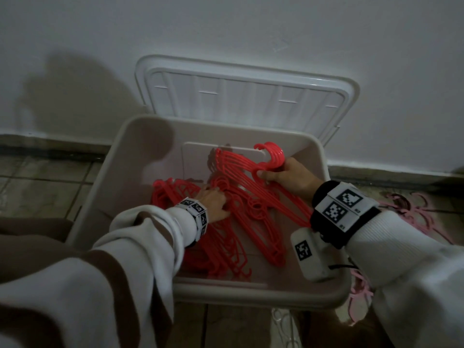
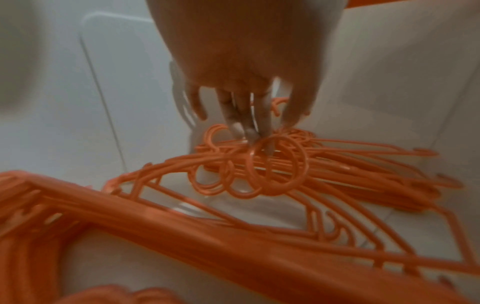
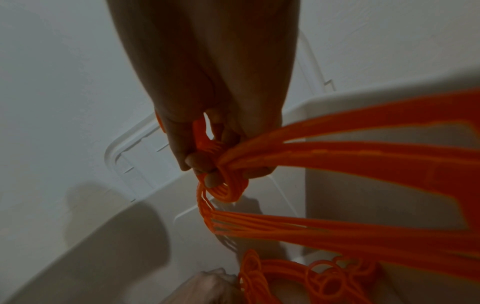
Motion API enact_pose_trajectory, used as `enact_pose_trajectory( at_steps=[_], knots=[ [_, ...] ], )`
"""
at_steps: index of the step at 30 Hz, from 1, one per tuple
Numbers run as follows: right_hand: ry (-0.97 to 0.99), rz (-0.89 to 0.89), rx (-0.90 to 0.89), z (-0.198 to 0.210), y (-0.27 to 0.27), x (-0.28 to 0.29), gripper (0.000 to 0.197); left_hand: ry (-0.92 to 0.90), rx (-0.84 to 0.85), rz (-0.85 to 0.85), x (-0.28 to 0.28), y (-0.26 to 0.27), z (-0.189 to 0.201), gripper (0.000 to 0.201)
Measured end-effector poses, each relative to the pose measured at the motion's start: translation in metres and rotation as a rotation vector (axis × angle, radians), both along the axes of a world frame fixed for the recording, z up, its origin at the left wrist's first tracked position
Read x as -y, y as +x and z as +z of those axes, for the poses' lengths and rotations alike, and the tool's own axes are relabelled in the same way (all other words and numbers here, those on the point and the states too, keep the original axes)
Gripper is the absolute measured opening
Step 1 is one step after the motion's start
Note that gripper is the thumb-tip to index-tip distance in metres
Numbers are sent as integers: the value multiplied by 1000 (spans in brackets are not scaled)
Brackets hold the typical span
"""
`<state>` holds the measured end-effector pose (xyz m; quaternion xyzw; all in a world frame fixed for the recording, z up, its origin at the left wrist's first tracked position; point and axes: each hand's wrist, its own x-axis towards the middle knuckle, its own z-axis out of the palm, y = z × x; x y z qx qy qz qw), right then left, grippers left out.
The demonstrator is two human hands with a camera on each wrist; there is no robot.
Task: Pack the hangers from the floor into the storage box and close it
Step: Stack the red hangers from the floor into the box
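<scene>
Here the left hand (image 1: 214, 203), fingers straight, presses on red hangers (image 1: 226, 244) lying in the open box (image 1: 251, 288). Its lid (image 1: 246, 94) leans on the wall. The right hand (image 1: 288, 178) grips a hanger bundle (image 1: 253, 187) by the necks. Pink hangers (image 1: 414, 209) lie on the floor.

The left hand (image 2: 233, 61) reaches down with straight fingers (image 2: 235, 115). They touch the hooks of orange hangers (image 2: 259, 168) lying in the white box (image 2: 78, 102).

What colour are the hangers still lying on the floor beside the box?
Pale pink. The floor hangers show best in the head view, right of the storage box.
</scene>
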<state>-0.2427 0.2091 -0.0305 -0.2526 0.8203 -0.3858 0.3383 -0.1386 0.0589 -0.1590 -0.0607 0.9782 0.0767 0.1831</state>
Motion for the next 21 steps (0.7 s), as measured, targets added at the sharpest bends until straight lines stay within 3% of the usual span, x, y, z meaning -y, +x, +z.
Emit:
enact_pose_trajectory(
  at_steps=[4, 12, 18, 21],
  knots=[
    [-9, 6, 7, -1, 0, 0, 23, 39, -42, 114, -3, -2, 3, 56],
    [-11, -6, 3, -1, -2, 0, 28, 71, -44, 213, -9, -1, 11, 47],
    [-17, -4, -2, 1, -1, 1, 31, 385, 10, 371, -5, -1, 11, 31],
    [-12, -6, 0, 1, 0, 1, 30, 524, 65, 446, -7, -1, 13, 33]
  ],
)
